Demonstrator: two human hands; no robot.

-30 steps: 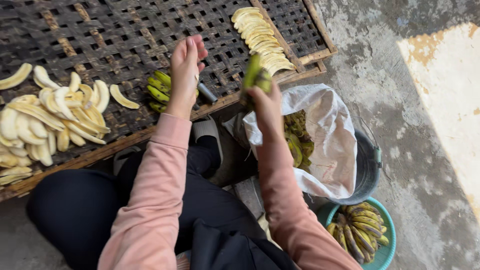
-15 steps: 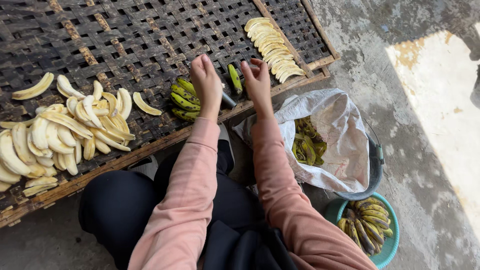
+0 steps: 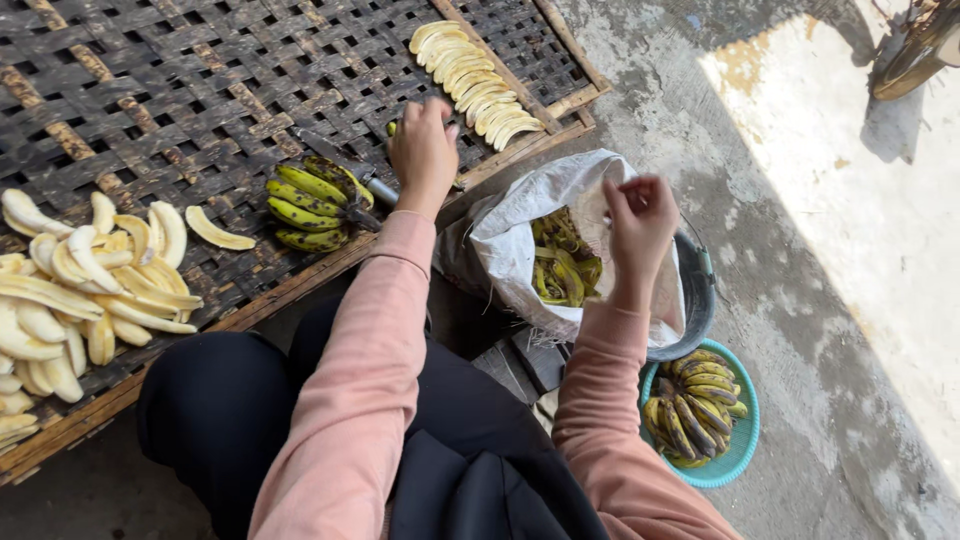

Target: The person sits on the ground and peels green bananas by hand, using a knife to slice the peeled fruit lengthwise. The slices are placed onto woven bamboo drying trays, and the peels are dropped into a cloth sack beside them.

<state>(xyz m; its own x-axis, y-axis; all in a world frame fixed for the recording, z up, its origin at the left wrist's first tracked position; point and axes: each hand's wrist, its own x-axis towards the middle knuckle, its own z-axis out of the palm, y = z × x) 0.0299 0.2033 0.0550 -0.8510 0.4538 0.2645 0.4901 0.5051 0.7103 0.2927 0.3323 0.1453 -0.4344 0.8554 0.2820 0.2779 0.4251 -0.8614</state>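
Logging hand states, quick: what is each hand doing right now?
Left hand: curled on the woven tray over a green banana; grip cannot be told.
Right hand: fingers pinched above the white bag; contents cannot be told.

Open white sack (image 3: 520, 235) inside bucket (image 3: 695, 300)

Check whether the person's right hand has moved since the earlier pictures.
Yes. The right hand has left the woven bamboo tray and now hangs over the white sack of peels.
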